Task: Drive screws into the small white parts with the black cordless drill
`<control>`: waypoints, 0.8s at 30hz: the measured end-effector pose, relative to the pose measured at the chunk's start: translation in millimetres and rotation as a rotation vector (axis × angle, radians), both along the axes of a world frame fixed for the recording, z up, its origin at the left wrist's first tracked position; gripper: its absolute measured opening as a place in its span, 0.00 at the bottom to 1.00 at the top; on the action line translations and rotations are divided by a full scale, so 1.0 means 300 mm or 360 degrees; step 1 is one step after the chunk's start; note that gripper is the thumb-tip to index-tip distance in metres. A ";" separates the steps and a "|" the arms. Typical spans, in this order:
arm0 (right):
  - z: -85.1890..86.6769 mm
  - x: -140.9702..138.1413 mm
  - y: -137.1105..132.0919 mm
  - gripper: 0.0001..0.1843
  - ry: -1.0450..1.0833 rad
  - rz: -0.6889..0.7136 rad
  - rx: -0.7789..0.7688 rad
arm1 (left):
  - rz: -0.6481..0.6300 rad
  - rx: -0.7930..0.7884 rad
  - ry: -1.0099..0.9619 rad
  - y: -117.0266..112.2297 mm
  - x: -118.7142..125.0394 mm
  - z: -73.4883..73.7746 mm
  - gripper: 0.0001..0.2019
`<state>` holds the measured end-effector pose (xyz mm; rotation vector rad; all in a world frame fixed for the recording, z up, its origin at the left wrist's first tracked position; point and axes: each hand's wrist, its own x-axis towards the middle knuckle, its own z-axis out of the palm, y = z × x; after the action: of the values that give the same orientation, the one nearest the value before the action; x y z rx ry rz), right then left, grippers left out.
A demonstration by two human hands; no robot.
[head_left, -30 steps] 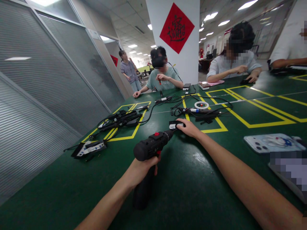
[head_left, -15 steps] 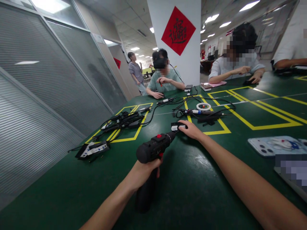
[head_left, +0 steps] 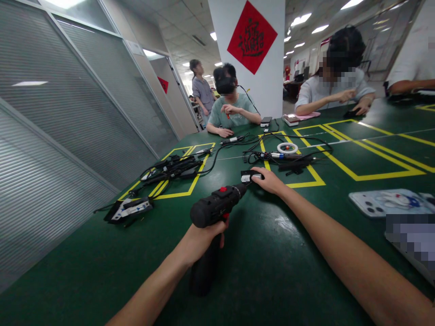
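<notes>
My left hand (head_left: 206, 235) is wrapped round the grip of a black cordless drill (head_left: 217, 206) with red buttons. The drill points forward, its chuck close to a small black part with a white label (head_left: 249, 176). My right hand (head_left: 267, 180) pinches that labelled part from the right, low over the green table. The drill's tip meets or nearly meets the part; the exact contact is too small to tell. My left fingers are partly hidden behind the drill.
Tangled black cables (head_left: 176, 170) lie at the left, near black and white pieces (head_left: 131, 208). A white tape ring (head_left: 287, 148) and a soldering-iron-like tool (head_left: 275, 155) lie beyond my right hand. A phone (head_left: 387, 203) rests at the right. People sit across the green table (head_left: 272, 271).
Both hands, the drill and the labelled part keep nearly the same pose. The whole view has shifted slightly. The standing person in the background appears farther right.
</notes>
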<state>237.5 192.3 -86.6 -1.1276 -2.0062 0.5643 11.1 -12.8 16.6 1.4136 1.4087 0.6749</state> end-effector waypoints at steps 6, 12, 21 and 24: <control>0.003 0.002 -0.001 0.23 0.0003 0.0009 0.0000 | 0.0020 -0.0045 -0.0002 -0.002 0.009 0.015 0.08; 0.006 0.002 -0.004 0.22 -0.0001 0.0006 -0.0008 | 0.0007 -0.0035 -0.0017 -0.001 0.015 0.020 0.07; 0.004 0.002 -0.003 0.22 0.0015 0.0003 -0.0012 | 0.0019 -0.0011 -0.0043 -0.005 0.015 0.026 0.08; 0.005 0.002 -0.004 0.22 0.0015 0.0007 -0.0011 | -0.0007 -0.0020 -0.0021 -0.004 0.012 0.026 0.07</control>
<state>238.0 191.1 -85.1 -1.1229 -2.0004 0.5781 14.9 -13.9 24.4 1.4000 1.3971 0.6702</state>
